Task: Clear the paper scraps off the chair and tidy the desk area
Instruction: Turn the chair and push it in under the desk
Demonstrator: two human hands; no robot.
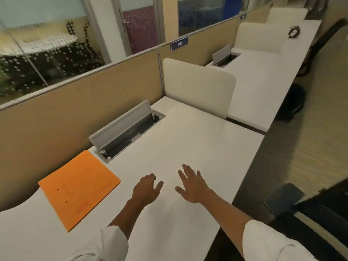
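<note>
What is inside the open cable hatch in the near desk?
Under the raised grey lid the hatch shows a dark trough with small pale fittings. No cables or plugs can be made out; the lid and shadow hide its back part.

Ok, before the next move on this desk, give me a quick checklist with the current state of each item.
1. Left hand free, holding nothing: ok.
2. Right hand free, fingers spread above the desk: ok.
3. Orange folder lying flat on the desk, left of both hands: ok.
4. Cable tray lid closed: not ok, it stands open.
5. Paper scraps off the chair: cannot tell, seat mostly out of view.
</note>
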